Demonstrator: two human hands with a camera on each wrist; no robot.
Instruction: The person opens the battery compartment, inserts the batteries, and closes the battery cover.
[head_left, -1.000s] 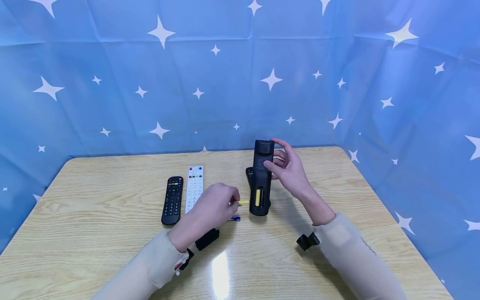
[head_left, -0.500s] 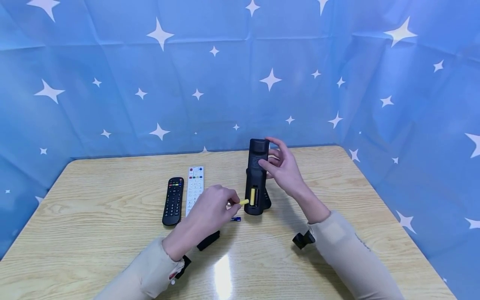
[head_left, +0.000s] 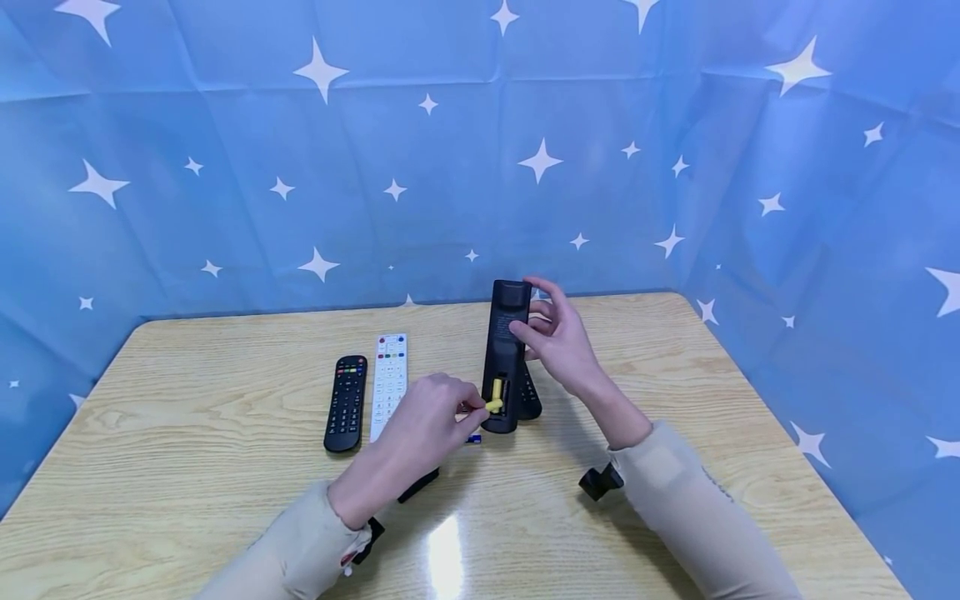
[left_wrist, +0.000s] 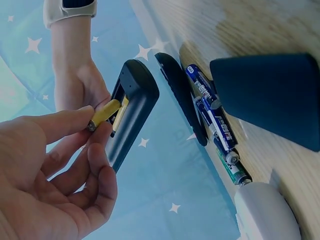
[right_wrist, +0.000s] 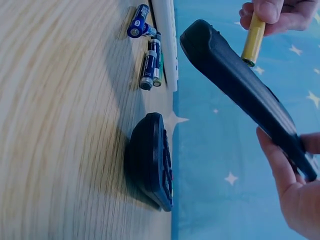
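We observe the left hand clamped on a yellow cylindrical battery, thumb and forefinger pinching it, its free end at the open compartment; contact we cannot tell. The right hand grips a long black plastic remote, tilted, back towards us, right of the white rectangular plastic remote. A second yellow battery lies in the compartment.

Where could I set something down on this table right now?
Bare tabletop lies left of the leftmost black remote, and from the right hand out to the right edge. Crowded: between the white remote and the held remote, with the left hand and loose batteries there.
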